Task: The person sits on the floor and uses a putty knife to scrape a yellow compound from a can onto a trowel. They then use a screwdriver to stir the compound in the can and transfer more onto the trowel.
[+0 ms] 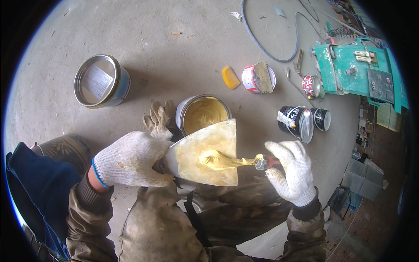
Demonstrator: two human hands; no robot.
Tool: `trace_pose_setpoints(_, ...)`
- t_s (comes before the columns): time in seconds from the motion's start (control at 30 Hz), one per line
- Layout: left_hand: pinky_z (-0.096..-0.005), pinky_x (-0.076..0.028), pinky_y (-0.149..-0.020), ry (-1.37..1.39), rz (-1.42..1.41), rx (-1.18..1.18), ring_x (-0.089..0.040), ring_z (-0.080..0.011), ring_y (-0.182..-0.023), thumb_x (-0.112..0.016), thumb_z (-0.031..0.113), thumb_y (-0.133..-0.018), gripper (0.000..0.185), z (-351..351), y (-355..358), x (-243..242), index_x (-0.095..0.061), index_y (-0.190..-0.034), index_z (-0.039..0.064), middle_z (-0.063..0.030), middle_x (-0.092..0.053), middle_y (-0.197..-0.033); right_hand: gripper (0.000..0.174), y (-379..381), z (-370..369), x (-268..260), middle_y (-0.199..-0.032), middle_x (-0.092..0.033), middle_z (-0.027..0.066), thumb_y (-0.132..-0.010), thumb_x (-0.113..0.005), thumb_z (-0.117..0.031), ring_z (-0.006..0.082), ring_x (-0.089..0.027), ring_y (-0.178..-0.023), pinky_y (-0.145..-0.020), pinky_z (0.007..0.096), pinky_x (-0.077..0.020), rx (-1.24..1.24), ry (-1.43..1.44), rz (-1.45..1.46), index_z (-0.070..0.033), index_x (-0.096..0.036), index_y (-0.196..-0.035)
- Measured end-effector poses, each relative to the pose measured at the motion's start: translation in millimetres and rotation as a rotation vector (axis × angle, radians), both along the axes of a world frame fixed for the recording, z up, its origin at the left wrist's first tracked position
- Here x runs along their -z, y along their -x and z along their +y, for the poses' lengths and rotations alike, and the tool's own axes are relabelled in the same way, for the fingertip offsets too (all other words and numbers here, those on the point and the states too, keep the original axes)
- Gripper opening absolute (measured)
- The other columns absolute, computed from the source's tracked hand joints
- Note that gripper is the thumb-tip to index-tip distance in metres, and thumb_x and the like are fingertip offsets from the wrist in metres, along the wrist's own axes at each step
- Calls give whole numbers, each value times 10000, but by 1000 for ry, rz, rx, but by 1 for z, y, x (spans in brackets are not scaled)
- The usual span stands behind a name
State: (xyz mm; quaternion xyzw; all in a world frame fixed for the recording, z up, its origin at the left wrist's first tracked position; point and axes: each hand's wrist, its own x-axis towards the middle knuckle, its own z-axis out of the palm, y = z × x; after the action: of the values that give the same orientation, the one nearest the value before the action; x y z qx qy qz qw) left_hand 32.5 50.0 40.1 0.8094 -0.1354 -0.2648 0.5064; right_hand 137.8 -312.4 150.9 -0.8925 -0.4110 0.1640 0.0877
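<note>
My left hand [132, 160], in a white knit glove with a blue cuff edge, grips a wide metal spreader [190, 170] by its narrow end. A thick lump of yellow putty [217, 160] lies on the blade and stretches past its straight edge. That strand meets the putty-coated end of a small scraper [262, 162] with a red and black handle. My gloved right hand [293, 170] has its thumb and fingers around this handle; their exact contact is partly hidden. Just beyond the spreader stands an open can [180, 114] of yellow putty.
A lidded can [122, 90] stands far left, near a spare glove [158, 119]. An orange block [230, 77], a red-and-white can [249, 78] and black cans [288, 118] stand ahead and right. Beyond them are a green machine [347, 72] and a hose [252, 36]. Blue cloth [39, 186] hangs left.
</note>
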Motion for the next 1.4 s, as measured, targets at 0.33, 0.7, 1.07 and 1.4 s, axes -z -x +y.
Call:
trace_pose_setpoints(0.33, -409, -599, -753, 24, 72, -66, -755, -371, -783, -940, 266, -735, 436, 4, -1, -8, -779, -1063, 27, -195, -772, -895, 529, 7, -2, 1, -1076, -638, 122, -723, -971, -264, 317, -700, -834, -676, 429, -577, 40, -95, -117, -86, -706, -1146)
trace_pose_setpoints(0.7, -402, -597, -755, 53, 30, -78, -748, -366, -780, -947, 245, -740, 440, 4, 4, -2, -772, -1070, 13, -203, -769, -896, 503, -2, -3, -12, -1091, -652, 140, -783, -882, -279, 355, -670, -929, -812, 473, -557, -30, -31, -88, -72, -711, -1208)
trace_pose_setpoints(1.07, -369, -598, -808, 334, -18, -63, -757, -238, -809, -946, 206, -792, 456, 7, 9, 20, -757, -1150, -5, -162, -791, -942, 669, 2, -13, -18, -1070, -669, 87, -685, -969, -205, 333, -679, -908, -774, 472, -537, -119, -46, -268, -123, -608, -1242)
trace_pose_setpoints(1.4, -418, -579, -849, 308, -56, 29, -755, -352, -889, -914, 311, -810, 582, -8, 4, 20, -735, -1234, -45, -194, -786, -971, 667, 9, -2, -23, -1125, -685, 92, -659, -982, -209, 322, -700, -920, -784, 466, -562, -175, -157, -266, -129, -627, -1217)
